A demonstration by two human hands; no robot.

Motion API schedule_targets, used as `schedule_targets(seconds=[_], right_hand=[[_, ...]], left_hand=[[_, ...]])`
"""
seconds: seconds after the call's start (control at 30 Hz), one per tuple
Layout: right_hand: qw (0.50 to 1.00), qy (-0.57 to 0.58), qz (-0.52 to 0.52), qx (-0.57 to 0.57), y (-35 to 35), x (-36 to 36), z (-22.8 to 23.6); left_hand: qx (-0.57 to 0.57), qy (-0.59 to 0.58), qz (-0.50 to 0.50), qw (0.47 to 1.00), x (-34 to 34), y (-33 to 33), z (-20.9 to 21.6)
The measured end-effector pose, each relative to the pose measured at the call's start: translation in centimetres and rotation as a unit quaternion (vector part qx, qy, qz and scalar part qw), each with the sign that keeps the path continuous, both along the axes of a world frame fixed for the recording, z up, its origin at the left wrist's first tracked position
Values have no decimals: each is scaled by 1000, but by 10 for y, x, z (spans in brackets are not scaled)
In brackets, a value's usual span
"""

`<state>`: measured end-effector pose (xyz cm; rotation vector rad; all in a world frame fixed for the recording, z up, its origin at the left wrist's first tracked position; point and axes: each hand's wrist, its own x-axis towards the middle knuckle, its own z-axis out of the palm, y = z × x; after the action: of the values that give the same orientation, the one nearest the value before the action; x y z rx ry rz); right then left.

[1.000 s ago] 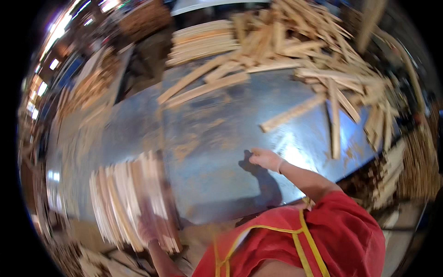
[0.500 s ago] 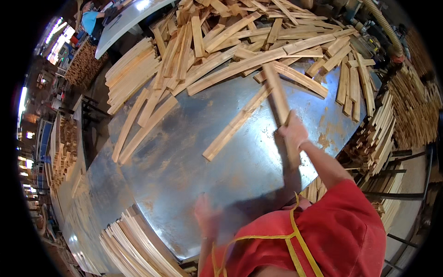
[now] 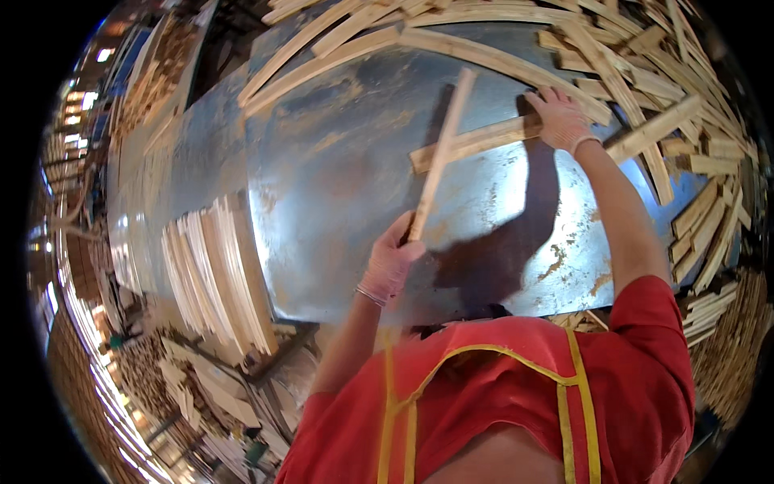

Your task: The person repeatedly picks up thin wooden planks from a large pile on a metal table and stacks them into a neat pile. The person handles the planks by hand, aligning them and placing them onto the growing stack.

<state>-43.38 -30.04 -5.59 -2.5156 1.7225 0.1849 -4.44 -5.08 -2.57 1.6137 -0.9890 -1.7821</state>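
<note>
My left hand is closed around the lower end of a narrow wooden strip. The strip slants up and away over a metal tabletop, its far end raised. Beneath it a second wooden strip lies on the metal, partly crossed by the held one. My right hand rests at the right end of that second strip, its fingers stretched and spread; the thumb is hidden. Just beyond the right hand, a longer wooden strip lies across the table.
A loose heap of wooden strips covers the far right. To the left, a neat stack of pale strips stands by the table's near left corner. More bundled wood is at the right, below the table edge.
The view has swung toward the right and nearer table. The strip formerly in my right hand is no longer there; a strip is now in my left hand, and the right has reached to another.
</note>
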Motion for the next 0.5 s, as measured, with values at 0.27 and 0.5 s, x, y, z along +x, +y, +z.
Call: schedule_targets(seconds=[0.27, 0.5], right_hand=[[983, -19, 27, 178, 66, 57, 46], [783, -446, -186, 392, 157, 197, 4]], left_hand=[[77, 442, 240, 861, 64, 35, -3], [47, 427, 279, 859, 129, 78, 8]])
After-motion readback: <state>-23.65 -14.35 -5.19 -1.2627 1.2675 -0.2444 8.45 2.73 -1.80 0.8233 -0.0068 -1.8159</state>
